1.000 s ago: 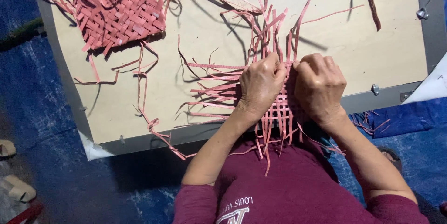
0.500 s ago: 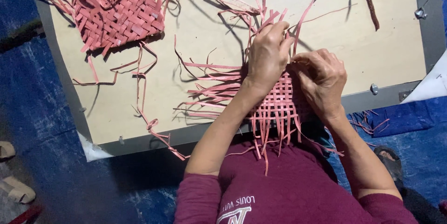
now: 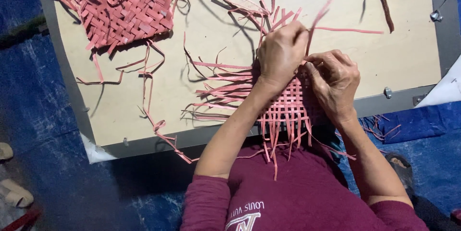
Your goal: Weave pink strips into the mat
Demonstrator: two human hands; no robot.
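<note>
The half-woven mat (image 3: 288, 108) lies at the board's (image 3: 120, 115) near edge, loose ends hanging over it. The left hand (image 3: 281, 53) pinches a strip (image 3: 319, 17) above the mat; the right hand (image 3: 336, 82) presses curled fingers on the weave (beside the left). A finished mat (image 3: 122, 5) lies at the board's far left corner.

The left hand (image 3: 281, 55) and right hand (image 3: 333, 83) cover the woven mat's (image 3: 285, 108) middle — fingertips tucked from sight. One raised strip (image 3: 319, 17) above them is blurred.
</note>
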